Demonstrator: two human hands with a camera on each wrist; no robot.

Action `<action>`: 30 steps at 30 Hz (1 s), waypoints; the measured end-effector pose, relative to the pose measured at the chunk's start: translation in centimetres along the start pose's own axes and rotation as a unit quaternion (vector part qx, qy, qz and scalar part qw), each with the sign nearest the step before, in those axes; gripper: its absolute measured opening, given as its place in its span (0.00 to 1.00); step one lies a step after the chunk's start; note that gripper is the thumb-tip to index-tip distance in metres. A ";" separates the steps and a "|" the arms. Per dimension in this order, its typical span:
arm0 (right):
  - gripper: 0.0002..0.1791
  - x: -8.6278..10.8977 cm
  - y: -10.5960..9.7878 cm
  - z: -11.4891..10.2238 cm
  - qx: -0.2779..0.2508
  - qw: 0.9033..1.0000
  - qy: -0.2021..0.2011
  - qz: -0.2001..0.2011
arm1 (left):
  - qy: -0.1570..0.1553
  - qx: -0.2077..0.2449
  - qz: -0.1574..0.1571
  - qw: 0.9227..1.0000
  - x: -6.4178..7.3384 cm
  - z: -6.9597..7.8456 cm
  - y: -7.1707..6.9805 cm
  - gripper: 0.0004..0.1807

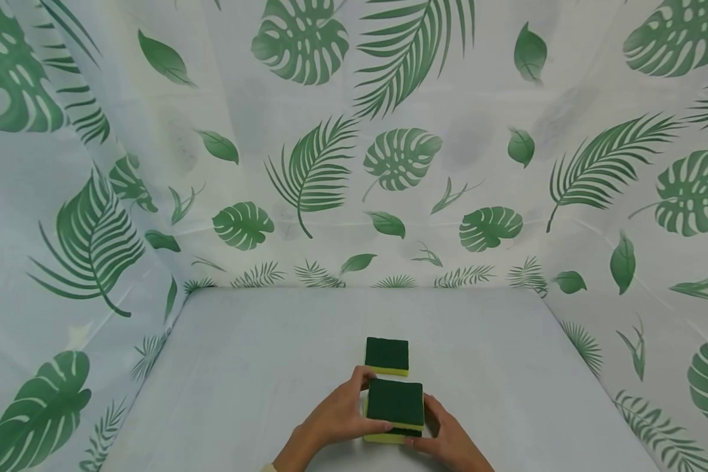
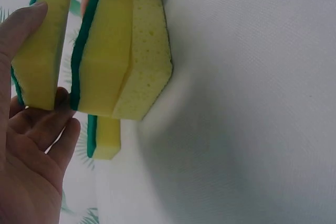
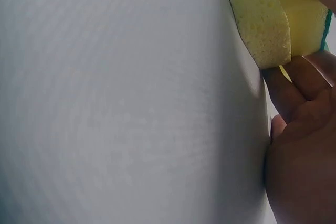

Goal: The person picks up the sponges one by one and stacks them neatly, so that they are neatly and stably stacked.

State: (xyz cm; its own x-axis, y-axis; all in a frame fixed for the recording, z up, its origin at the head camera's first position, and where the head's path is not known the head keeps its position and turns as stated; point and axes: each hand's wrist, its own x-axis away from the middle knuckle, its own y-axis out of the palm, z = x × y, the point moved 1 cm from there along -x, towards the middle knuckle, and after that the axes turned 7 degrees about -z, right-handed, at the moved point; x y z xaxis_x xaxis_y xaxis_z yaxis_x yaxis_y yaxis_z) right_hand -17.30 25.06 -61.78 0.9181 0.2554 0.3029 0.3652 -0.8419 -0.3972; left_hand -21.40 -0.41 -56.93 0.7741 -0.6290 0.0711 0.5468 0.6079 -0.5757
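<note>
Pinched between thumb and fingers of my left hand (image 1: 341,412) is a sponge (image 1: 395,401) with a dark green scouring top and a yellow body. Directly below it is a lower sponge (image 2: 102,61), also green-topped; a gap separates the two in the left wrist view. My right hand (image 1: 451,438) holds this lower sponge from the right side, a fingertip at its green edge. Toward the table, the lower yellow part (image 3: 261,22) looks paler and porous. Left fingertips come right to the lower sponge's far corner. Just beyond the hands lies another sponge (image 1: 387,354), green side up.
A white covered table (image 1: 242,354) spreads around the hands. Behind it and along both sides hang white sheets (image 1: 330,242) printed with green leaves. The hands work near the table's front, slightly right of the middle.
</note>
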 end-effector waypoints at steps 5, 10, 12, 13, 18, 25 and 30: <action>0.55 0.0 -0.2 -0.1 0.010 1.000 -0.017 -0.012 | 0.002 -0.026 0.003 1.000 0.0 -0.2 0.2 0.45; 0.55 -0.2 -0.4 -0.3 -0.025 0.998 -0.040 -0.046 | -0.012 -0.040 0.003 0.999 0.3 -0.6 0.5 0.44; 0.56 -0.2 -0.6 -0.4 -0.043 0.997 -0.042 -0.056 | -0.015 -0.038 0.002 0.999 0.4 -0.7 0.6 0.44; 0.56 -0.1 -0.7 -0.4 -0.046 0.996 -0.041 -0.057 | -0.015 -0.038 0.002 0.999 0.4 -0.7 0.6 0.44; 0.57 0.2 -1.1 -1.0 -0.046 0.997 -0.040 -0.039 | -0.005 -0.042 0.006 0.999 0.3 -0.9 0.7 0.44; 0.55 0.8 -1.2 -1.5 -0.045 0.998 -0.050 -0.013 | 0.001 -0.052 0.011 0.999 0.2 -1.1 1.0 0.44; 0.51 0.9 -1.1 -1.2 -0.084 0.994 -0.072 -0.018 | -0.013 -0.048 0.009 0.999 0.3 -0.8 1.2 0.44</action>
State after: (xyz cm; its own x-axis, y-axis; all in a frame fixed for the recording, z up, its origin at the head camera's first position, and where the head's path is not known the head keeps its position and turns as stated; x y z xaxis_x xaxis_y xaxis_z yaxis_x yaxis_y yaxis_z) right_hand -17.10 25.66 -60.02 0.9216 0.3423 0.1832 0.3790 -0.8954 -0.2338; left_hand -20.79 -0.28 -58.24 0.7919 -0.6053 0.0805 0.5012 0.5690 -0.6520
